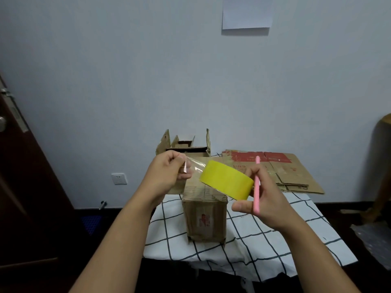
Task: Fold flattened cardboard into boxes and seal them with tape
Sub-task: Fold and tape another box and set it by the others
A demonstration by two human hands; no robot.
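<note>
A folded cardboard box [204,218] stands upright on the checked tablecloth [264,240]. Above it my right hand [268,199] grips a yellow tape roll [227,180] together with a thin pink stick-like tool [257,187]. My left hand [167,176] pinches the free end of the clear tape [193,166], pulled out a short way to the left of the roll. Both hands hover over the box top without touching it.
Flattened cardboard sheets [296,172] with red print lie at the back right of the table. An open, torn box [184,145] stands at the back against the wall. A dark door [19,166] is at the left, a stool [383,166] at the right.
</note>
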